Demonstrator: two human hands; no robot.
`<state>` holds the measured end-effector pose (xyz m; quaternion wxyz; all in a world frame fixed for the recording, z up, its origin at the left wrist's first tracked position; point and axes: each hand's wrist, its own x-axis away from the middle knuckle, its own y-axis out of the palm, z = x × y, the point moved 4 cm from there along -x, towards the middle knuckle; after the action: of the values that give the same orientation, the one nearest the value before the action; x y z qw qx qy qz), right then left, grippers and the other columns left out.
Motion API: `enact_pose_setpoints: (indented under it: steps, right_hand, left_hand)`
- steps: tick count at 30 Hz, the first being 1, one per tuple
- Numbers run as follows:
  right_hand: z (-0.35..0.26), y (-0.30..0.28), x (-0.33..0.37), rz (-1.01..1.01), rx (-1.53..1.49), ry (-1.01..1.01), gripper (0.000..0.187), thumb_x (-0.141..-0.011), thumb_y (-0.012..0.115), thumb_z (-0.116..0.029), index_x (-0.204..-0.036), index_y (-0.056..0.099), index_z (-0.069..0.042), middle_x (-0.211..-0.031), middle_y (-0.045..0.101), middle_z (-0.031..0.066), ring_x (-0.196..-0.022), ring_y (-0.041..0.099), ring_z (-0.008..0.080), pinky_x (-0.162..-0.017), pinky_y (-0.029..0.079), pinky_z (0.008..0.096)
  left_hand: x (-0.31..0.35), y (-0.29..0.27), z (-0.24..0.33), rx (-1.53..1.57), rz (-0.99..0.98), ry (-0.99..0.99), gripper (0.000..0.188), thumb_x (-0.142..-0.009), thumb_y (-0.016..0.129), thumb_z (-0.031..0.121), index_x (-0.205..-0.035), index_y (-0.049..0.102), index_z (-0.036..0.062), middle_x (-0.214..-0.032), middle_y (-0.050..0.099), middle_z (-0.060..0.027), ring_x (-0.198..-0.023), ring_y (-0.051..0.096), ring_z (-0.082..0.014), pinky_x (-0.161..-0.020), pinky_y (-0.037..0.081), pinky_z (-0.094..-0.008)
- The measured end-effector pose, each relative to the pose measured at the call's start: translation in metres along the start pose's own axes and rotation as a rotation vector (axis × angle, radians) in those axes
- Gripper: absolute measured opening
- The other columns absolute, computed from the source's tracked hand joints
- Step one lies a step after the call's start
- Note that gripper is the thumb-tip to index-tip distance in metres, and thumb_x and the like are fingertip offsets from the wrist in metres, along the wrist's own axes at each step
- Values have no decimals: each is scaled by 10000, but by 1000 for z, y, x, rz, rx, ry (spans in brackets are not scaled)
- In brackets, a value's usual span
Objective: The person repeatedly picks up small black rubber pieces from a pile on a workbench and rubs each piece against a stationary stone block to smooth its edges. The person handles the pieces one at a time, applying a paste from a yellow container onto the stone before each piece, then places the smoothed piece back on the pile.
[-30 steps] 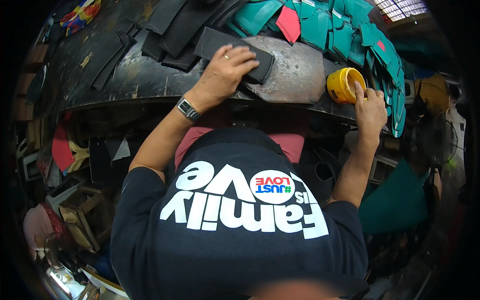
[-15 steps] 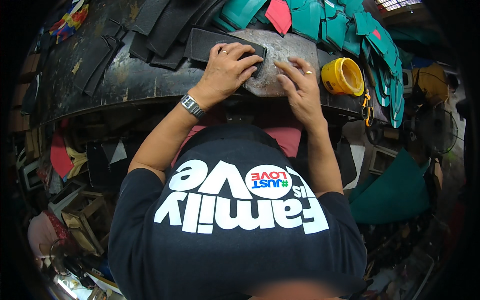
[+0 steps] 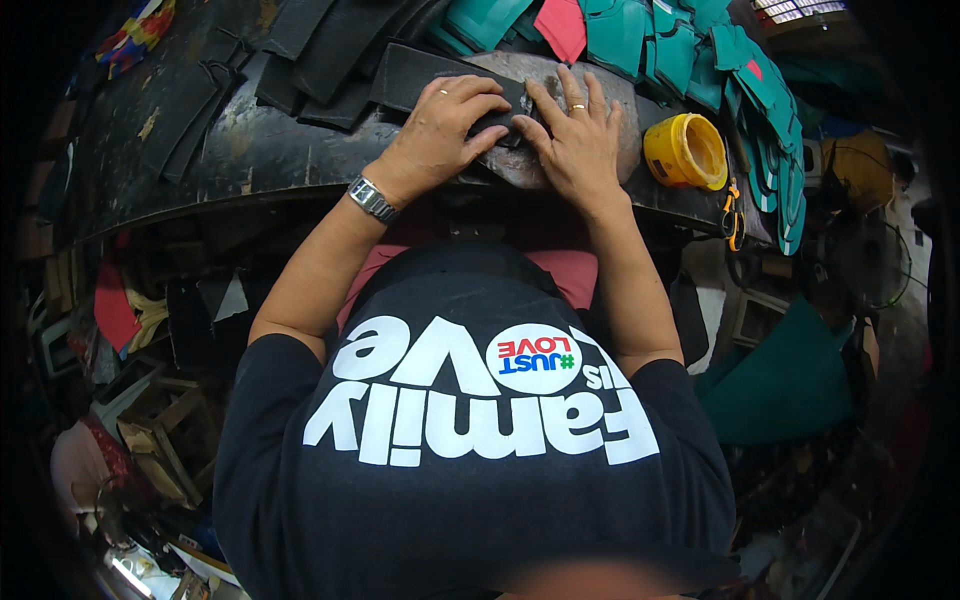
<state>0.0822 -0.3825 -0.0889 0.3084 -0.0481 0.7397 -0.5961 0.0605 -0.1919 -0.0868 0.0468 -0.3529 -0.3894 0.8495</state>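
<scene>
A black strip of textile or leather-like material lies on the bench with its right end on a worn grey slab. My left hand is bent over that end, its fingers curled and its thumb at the near edge. Beside it, my right hand rests on the slab with fingers stretched forward. Its index finger and thumb reach the strip's end, close to the left fingertips. The part of the strip beneath both hands is hidden.
More black strips are piled at the back left, others farther left. Green cut pieces and a red one cover the back right. A yellow tub stands right of the slab, near yellow-handled scissors at the bench edge.
My right hand has moved left and forward, from hovering with bent fingers to lying on the slab against the strip's end. My left hand has shifted slightly left, its thumb lower.
</scene>
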Motion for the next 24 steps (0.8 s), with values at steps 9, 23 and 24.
enact_pose_setpoints:
  steps: [9, 23, 24]
  right_hand:
    - [7, -12, 24, -102, -185, -41, 441, -984, 587, -541, -1379, 661, -360, -1597, 428, 149, -1494, 294, 427, -1166, 195, 697]
    - [-19, -33, 37, 5, -185, -84, 443, -938, 654, -530, -1312, 704, -300, -1539, 471, 99, -1512, 278, 382, -1170, 163, 706]
    - [-17, -31, 34, 51, -169, -45, 462, -931, 660, -532, -1318, 697, -283, -1535, 471, 104, -1511, 276, 390, -1162, 157, 724]
  left_hand:
    - [1, -3, -6, 54, -24, -17, 315, -921, 733, 176, -1214, 702, 64, -1309, 651, -122, -1260, 593, -308, -1100, 428, -433]
    - [-1, -4, -9, 69, -51, -36, 286, -930, 705, 182, -1185, 716, 53, -1302, 654, -104, -1267, 586, -290, -1109, 414, -451]
    - [-1, -4, -9, 74, -55, -38, 281, -933, 702, 181, -1183, 718, 53, -1300, 656, -104, -1267, 586, -289, -1107, 416, -450]
